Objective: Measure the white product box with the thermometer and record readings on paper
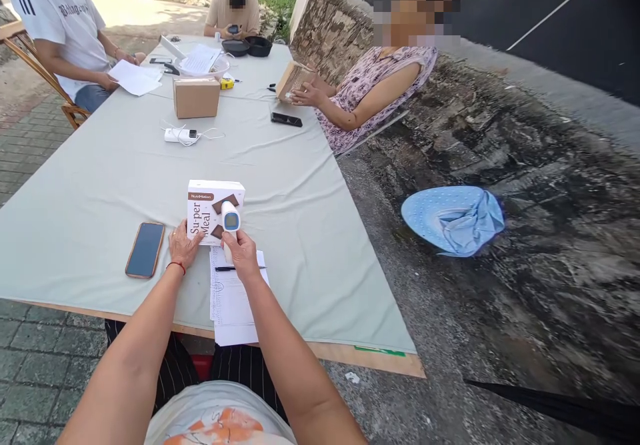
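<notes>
My left hand (pixel 185 244) grips the lower left edge of a white box (pixel 204 188) printed "NutriMotion" and "Su-per Meal", its thumb on the front. In my right hand (pixel 244 253) is a white handheld infrared thermometer (pixel 231 217), its small screen facing me. It overlaps the right part of the box; whether they touch I cannot tell. Below the box lie printed papers (pixel 235 312) with a black pen (pixel 224 269) across them. To the left of my left hand a phone (pixel 145 250) in a brown case rests on the tablecloth (pixel 90 232).
Farther up the table are a white device with a cable (pixel 181 136), a cardboard box (pixel 196 98), a yellow tape measure (pixel 227 84) and black pans (pixel 259 46). Three people sit around it; one on the right holds a box (pixel 295 80). A blue hat (pixel 430 218) lies on the stone ledge.
</notes>
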Action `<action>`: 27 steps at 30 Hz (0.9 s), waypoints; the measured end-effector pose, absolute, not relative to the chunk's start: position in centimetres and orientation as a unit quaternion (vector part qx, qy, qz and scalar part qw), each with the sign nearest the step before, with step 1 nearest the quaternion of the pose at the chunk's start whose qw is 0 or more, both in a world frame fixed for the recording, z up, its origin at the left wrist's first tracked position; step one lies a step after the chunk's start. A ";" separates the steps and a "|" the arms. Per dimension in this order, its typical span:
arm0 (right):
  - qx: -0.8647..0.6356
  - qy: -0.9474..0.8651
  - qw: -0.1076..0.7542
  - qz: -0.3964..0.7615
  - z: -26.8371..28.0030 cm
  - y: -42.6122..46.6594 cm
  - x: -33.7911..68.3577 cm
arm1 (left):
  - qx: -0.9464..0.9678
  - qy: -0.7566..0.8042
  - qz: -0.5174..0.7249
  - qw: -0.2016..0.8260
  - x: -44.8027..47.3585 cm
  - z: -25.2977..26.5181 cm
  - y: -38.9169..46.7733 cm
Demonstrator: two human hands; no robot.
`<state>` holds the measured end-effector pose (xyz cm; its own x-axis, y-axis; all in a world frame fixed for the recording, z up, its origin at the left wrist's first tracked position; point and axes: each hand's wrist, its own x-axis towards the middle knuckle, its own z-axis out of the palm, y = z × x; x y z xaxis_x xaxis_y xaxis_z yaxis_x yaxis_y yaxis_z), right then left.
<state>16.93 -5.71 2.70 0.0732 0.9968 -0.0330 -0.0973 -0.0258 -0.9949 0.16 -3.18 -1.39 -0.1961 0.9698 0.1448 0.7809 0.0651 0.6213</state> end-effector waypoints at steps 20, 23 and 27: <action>-0.467 -0.364 0.528 0.609 4.0 -7.5 17.3 | 0.611 0.704 0.322 0.167 0.5 -0.8 -3.4; -0.468 -0.357 0.519 0.620 4.0 -9.2 18.1 | 0.590 0.705 0.356 0.166 0.5 -0.9 -3.4; -0.486 -0.344 0.511 0.620 3.6 -11.9 20.0 | 0.537 0.712 0.425 0.158 0.4 -1.4 -3.2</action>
